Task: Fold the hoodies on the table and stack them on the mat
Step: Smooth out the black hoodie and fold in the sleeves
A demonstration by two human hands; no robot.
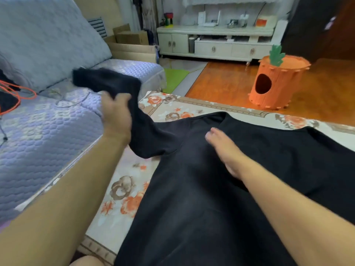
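Observation:
A black hoodie (201,198) lies spread flat on the floral mat (123,191), its neck toward the far edge. My left hand (117,116) grips the hoodie's left sleeve (107,81) and holds it lifted above the mat's left edge, the cuff end blurred and hanging over the sofa. My right hand (224,150) rests flat on the hoodie's chest just below the neckline, fingers straight. The right sleeve runs off toward the frame's right side.
A grey-blue quilted sofa (48,121) lies close on the left, with an orange cable (17,95) on it. An orange carrot-shaped pet house (276,83) stands on the wooden floor at the far right. A white cabinet (215,45) and cardboard boxes (132,43) line the back.

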